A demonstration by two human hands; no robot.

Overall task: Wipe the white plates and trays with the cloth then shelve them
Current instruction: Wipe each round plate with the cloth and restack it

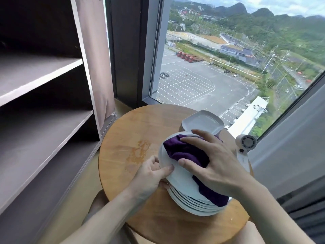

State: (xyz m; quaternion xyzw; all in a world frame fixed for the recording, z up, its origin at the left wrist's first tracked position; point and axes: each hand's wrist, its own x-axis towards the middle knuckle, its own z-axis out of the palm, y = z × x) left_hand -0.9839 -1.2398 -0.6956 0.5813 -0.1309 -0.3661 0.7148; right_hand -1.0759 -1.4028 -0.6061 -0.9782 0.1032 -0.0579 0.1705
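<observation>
While on cloth (186,152), right hand (217,162) splayed

Purple on white over tan wood.
Deep purple cloth (184,152), plain white plates (182,180) and trays (202,123); tan wood-grain counter (126,124) with an orange-brown blotch (140,150); grey shelves (35,71).

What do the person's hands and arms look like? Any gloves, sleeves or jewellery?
Both are a person's bare limbs. The left hand and right hand wear no gloves, and no ring shows on the visible fingers. The left forearm and right forearm are uncovered to the picture's edge: no sleeve, watch or bracelet in view.
</observation>
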